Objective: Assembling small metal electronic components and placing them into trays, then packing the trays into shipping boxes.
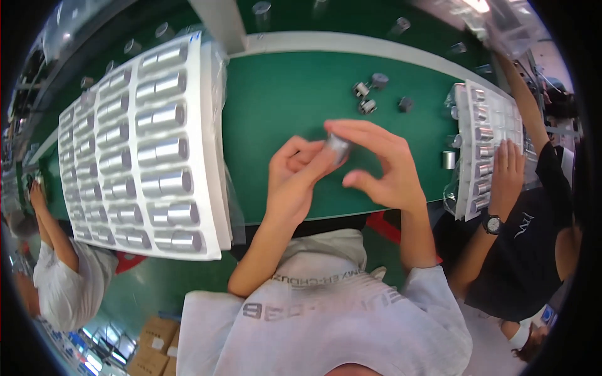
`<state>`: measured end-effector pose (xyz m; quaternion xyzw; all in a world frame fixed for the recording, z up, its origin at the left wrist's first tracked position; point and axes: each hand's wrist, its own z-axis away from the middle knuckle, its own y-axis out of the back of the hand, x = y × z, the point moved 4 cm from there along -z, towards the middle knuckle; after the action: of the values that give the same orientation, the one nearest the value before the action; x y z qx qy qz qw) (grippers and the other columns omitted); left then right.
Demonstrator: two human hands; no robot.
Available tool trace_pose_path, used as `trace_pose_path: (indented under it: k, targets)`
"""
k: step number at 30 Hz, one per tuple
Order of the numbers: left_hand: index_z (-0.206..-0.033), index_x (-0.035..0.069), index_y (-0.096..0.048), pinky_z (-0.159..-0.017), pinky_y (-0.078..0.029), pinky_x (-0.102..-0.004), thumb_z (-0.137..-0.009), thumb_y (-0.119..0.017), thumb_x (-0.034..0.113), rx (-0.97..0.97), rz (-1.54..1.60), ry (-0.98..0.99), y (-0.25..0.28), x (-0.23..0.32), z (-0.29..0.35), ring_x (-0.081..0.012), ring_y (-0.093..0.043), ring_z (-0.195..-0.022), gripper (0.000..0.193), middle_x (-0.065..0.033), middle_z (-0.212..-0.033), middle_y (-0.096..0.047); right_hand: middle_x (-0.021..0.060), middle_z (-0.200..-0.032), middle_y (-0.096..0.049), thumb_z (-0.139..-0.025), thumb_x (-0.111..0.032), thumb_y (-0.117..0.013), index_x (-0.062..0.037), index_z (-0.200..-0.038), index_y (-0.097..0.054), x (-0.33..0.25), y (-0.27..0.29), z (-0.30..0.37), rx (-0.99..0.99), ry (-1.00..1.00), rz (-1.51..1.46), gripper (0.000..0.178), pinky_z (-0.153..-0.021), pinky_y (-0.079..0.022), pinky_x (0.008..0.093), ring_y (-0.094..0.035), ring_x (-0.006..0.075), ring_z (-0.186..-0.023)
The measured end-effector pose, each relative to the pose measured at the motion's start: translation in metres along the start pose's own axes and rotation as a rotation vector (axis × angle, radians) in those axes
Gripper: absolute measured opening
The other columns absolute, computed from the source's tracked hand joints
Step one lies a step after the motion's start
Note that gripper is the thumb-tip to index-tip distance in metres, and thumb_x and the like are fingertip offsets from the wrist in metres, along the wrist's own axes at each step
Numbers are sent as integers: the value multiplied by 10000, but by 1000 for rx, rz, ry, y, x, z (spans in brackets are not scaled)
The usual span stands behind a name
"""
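My left hand [293, 172] is closed around a short silver metal cylinder [337, 148], a little above the green table. The cylinder is slightly smeared by motion, and the fingers cover part of it. My right hand [384, 160] arches over it from the right, fingers stretched out and thumb well apart. Its fingertips come up to the cylinder's upper end; whether they press on it I cannot tell. Beyond the hands, several small grey and metallic parts [367, 106] lie loose on the table.
A tall stack of white trays [210, 150] with rows of silver cylinders stands at left. At right, a smaller white tray [469, 156] holds more cylinders, a co-worker's hand [508, 169] resting on it. One cylinder [448, 160] stands beside it. A pale rail [351, 42] bounds the far side.
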<state>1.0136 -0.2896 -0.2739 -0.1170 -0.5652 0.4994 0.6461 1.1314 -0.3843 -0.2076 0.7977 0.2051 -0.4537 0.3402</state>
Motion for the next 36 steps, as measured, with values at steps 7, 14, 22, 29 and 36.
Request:
trace_pose_path:
  k: [7,14,22,29,36]
  targets:
    - [-1305,-56,-482,-979,-494,-436,-1013,-435,138,107,-340,-119,-26,18,-5,-351,-616,-1112,354,-256,-1173,-611,141,-1049,-697,-829,-105,-654,-21,-1104,-670,67,55,-123,224,-69,358,288,-799,-511,308,-674,190,-896]
    - [-1219,-49,-519,-976,-500,-424,-1010,-442,127,-29,-339,-147,-5,6,-7,-355,-623,-1096,284,-234,-1153,-624,244,-723,-606,-722,-131,-623,-17,-726,-642,180,51,-206,18,64,735,116,-691,-502,474,-617,420,-743]
    - [-1151,-54,-569,-932,-503,-387,-948,-548,70,65,-595,-247,-8,18,21,-284,-639,-1024,239,-198,-1096,-641,186,-1113,-660,-846,-143,-609,-53,-1192,-635,111,74,-158,92,248,700,359,-929,-469,381,-620,340,-1067]
    - [-1009,-10,-656,-698,-532,-319,-779,-690,12,-631,-1089,-461,-81,137,158,-258,-635,-854,234,-115,-959,-634,112,-1015,-668,-874,-98,-629,-51,-1145,-656,39,81,-64,-122,107,681,276,-725,-487,354,-604,227,-780]
    - [-1072,33,-666,-806,-484,-412,-709,-587,-116,106,-2234,-824,-26,241,69,-336,-590,-969,401,-132,-1020,-641,105,-878,-600,-754,68,-672,-53,-1101,-642,64,70,-43,-186,-124,556,368,-686,-491,315,-589,223,-703]
